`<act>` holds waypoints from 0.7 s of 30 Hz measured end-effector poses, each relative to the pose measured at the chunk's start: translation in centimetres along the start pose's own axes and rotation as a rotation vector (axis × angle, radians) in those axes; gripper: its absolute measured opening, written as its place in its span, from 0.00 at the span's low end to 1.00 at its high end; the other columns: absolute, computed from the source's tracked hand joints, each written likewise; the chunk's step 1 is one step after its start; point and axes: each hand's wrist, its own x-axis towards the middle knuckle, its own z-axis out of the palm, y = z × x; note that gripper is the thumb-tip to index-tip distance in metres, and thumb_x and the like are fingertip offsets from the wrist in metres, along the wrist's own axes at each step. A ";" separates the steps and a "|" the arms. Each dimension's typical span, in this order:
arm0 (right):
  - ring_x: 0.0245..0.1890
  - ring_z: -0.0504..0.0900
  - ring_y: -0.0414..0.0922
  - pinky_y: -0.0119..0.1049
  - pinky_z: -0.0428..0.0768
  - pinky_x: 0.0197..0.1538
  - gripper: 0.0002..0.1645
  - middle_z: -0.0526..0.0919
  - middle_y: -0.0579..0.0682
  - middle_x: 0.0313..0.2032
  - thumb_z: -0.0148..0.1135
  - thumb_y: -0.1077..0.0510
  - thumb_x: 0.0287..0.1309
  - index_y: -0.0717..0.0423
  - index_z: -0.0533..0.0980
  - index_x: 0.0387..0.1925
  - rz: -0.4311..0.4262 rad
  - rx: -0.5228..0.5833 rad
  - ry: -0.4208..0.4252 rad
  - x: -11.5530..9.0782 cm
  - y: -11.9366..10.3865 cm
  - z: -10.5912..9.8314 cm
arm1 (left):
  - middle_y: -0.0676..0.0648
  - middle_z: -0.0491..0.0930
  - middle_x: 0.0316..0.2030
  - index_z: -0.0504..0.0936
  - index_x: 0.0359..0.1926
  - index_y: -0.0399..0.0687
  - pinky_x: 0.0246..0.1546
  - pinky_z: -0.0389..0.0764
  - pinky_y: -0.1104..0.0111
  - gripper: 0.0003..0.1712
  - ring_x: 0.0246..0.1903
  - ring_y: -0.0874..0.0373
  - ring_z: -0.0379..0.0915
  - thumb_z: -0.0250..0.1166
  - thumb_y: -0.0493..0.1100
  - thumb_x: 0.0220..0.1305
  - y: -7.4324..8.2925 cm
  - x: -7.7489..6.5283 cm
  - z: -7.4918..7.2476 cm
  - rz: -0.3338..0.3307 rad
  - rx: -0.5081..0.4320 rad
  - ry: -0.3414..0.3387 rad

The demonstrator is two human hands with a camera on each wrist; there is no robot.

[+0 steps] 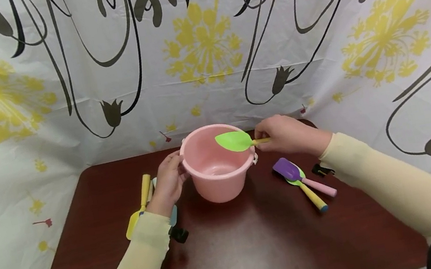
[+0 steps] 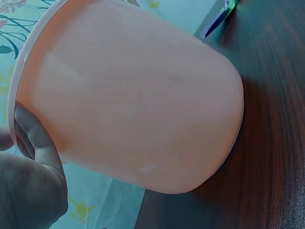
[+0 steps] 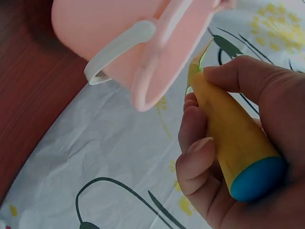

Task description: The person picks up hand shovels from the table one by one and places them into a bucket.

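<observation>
A pink bucket stands upright near the back of the dark table. My left hand holds its rim on the left side; in the left wrist view the fingers lie against the outer wall, just under the rim. Over the bucket's opening is the light green blade of a toy trowel. My right hand grips its yellow handle, thumb on top and fingers curled round it, beside the rim's right side. A white bucket handle hangs down outside the wall.
Right of the bucket, a purple toy shovel with a pink handle lies across another green trowel with a yellow handle. On the left, a yellow shovel and other tools lie partly hidden by my left arm. A patterned curtain hangs behind the table.
</observation>
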 end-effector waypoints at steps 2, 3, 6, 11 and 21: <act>0.24 0.74 0.42 0.39 0.75 0.31 0.06 0.79 0.41 0.24 0.70 0.49 0.59 0.44 0.82 0.31 -0.039 -0.039 0.009 0.7 -0.2 0.3 | 0.35 0.72 0.58 0.75 0.62 0.39 0.35 0.82 0.70 0.21 0.42 0.49 0.74 0.60 0.43 0.72 0.0 -0.1 0.0 0.005 0.001 0.002; 0.24 0.74 0.42 0.39 0.75 0.31 0.07 0.79 0.40 0.24 0.71 0.49 0.59 0.44 0.82 0.30 -0.056 -0.052 0.013 1.0 -0.2 0.5 | 0.34 0.72 0.59 0.75 0.62 0.39 0.36 0.82 0.70 0.22 0.43 0.49 0.74 0.60 0.43 0.73 0.0 -0.1 0.0 0.006 0.003 0.002; 0.25 0.74 0.41 0.39 0.74 0.31 0.06 0.79 0.39 0.24 0.71 0.50 0.58 0.44 0.81 0.30 -0.093 -0.081 0.012 1.9 -0.4 0.9 | 0.34 0.71 0.61 0.74 0.63 0.39 0.37 0.82 0.70 0.22 0.47 0.46 0.74 0.59 0.44 0.73 -0.1 -0.3 0.0 0.001 0.007 0.000; 0.26 0.74 0.42 0.39 0.74 0.32 0.04 0.79 0.40 0.25 0.69 0.54 0.56 0.44 0.80 0.30 -0.103 -0.121 -0.030 3.4 -1.1 1.3 | 0.34 0.71 0.64 0.74 0.64 0.41 0.39 0.82 0.70 0.22 0.51 0.46 0.75 0.58 0.44 0.74 0.0 -0.3 0.1 -0.006 0.003 -0.012; 0.29 0.74 0.43 0.38 0.74 0.36 0.05 0.79 0.42 0.29 0.69 0.54 0.57 0.46 0.79 0.33 -0.172 -0.155 -0.209 6.7 -2.4 2.4 | 0.36 0.73 0.62 0.74 0.65 0.41 0.39 0.82 0.70 0.23 0.48 0.48 0.75 0.59 0.44 0.74 -0.2 -0.1 0.1 0.001 -0.001 -0.008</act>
